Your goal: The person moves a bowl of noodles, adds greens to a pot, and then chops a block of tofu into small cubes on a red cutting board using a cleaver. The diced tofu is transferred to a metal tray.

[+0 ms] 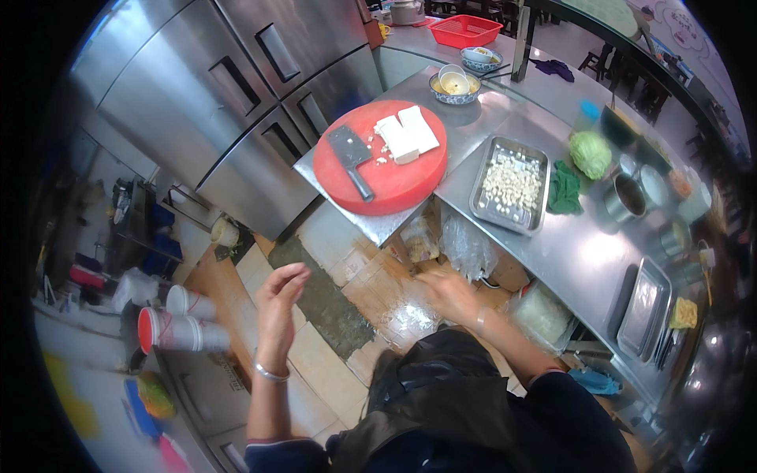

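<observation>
My left hand (280,291) is raised over the floor with its fingers loosely bent and nothing seen in it. Blurred and loosely curled, my right hand (450,294) hangs before the steel counter's front edge, also with nothing visible in it. Ahead of both hands is a thick red round chopping board (331,195). On it lie white tofu blocks (397,141) with crumbs around them. A cleaver (351,151) rests flat at the board's left, handle towards me. Right of the board, a steel tray (512,222) holds small tofu cubes (512,182).
A green cloth (565,188) and a cabbage (589,155) lie right of the tray. Further along stand metal pots (624,198) and another steel tray (644,310). Patterned bowls (455,94) stand behind the board. A steel refrigerator (236,118) and white buckets (177,328) are at left.
</observation>
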Demonstrator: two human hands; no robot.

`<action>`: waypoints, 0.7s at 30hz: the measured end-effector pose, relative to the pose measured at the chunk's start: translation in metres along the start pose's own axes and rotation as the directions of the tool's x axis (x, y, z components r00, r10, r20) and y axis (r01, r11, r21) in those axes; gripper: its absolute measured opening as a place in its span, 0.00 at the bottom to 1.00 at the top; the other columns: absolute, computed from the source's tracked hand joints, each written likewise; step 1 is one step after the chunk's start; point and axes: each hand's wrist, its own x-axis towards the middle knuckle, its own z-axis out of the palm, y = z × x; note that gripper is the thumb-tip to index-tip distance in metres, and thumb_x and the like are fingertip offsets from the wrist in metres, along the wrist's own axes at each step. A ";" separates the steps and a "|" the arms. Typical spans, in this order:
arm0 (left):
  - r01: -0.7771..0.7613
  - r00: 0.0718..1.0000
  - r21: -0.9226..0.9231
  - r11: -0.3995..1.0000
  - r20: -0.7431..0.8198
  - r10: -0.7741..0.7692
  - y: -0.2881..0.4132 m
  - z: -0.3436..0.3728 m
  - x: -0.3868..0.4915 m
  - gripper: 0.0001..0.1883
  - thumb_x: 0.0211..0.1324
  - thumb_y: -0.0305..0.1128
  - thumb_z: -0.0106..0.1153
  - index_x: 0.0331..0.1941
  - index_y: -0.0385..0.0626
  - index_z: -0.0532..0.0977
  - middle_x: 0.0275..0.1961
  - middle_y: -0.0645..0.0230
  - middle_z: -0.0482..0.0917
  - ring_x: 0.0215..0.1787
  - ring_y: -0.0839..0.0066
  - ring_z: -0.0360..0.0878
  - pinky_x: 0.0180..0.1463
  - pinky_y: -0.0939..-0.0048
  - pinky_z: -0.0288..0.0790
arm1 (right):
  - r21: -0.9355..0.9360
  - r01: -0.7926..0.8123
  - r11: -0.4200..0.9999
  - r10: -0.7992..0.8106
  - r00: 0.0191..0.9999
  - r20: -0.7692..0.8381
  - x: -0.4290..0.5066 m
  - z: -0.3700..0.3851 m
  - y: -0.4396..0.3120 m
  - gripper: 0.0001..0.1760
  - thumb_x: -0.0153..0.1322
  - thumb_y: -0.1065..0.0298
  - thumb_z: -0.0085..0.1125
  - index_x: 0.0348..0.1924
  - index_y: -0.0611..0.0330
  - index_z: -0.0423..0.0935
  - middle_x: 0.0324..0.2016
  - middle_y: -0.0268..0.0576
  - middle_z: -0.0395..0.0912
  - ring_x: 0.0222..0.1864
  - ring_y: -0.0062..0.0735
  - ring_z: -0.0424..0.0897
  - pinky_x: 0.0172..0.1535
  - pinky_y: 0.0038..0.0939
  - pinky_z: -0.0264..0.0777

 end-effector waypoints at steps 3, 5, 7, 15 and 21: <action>0.077 0.993 -0.049 0.996 -0.086 -0.081 0.000 -0.022 0.043 0.10 0.65 0.22 0.56 0.48 0.39 0.80 0.45 0.66 0.86 0.48 0.81 0.82 0.47 0.83 0.69 | -0.116 0.066 0.991 -0.050 0.990 0.135 0.095 0.021 0.005 0.18 0.70 0.71 0.56 0.52 0.68 0.79 0.42 0.57 0.82 0.47 0.53 0.80 0.49 0.45 0.75; 0.111 0.992 -0.077 0.991 -0.049 -0.115 -0.002 -0.030 0.077 0.10 0.65 0.23 0.56 0.48 0.39 0.80 0.45 0.66 0.86 0.47 0.81 0.82 0.47 0.83 0.69 | -0.175 0.087 0.981 -0.061 0.987 0.152 0.155 0.038 0.008 0.21 0.70 0.68 0.58 0.54 0.69 0.77 0.44 0.56 0.81 0.49 0.52 0.78 0.50 0.45 0.74; 0.134 0.991 -0.080 0.988 0.009 -0.134 -0.007 -0.031 0.116 0.10 0.65 0.23 0.56 0.48 0.39 0.80 0.45 0.65 0.86 0.46 0.81 0.81 0.47 0.82 0.69 | -0.259 0.102 0.960 -0.085 0.993 0.077 0.205 0.058 0.015 0.24 0.70 0.66 0.60 0.56 0.69 0.74 0.45 0.54 0.79 0.51 0.50 0.76 0.51 0.45 0.74; 0.104 0.949 0.058 0.993 0.294 -0.117 -0.028 -0.021 0.313 0.11 0.65 0.25 0.57 0.49 0.36 0.79 0.44 0.64 0.84 0.47 0.78 0.79 0.51 0.77 0.69 | -0.465 -0.262 0.846 0.260 0.963 -0.070 0.322 0.127 0.044 0.29 0.67 0.66 0.63 0.60 0.67 0.71 0.46 0.53 0.75 0.50 0.51 0.76 0.49 0.44 0.74; 0.100 0.919 0.111 0.989 0.369 -0.135 -0.032 -0.020 0.435 0.10 0.66 0.20 0.55 0.48 0.35 0.81 0.44 0.64 0.85 0.47 0.78 0.80 0.55 0.76 0.70 | -0.505 -0.553 0.663 0.557 0.815 -0.162 0.348 0.132 0.039 0.27 0.64 0.73 0.58 0.57 0.71 0.69 0.41 0.59 0.75 0.42 0.53 0.80 0.45 0.46 0.75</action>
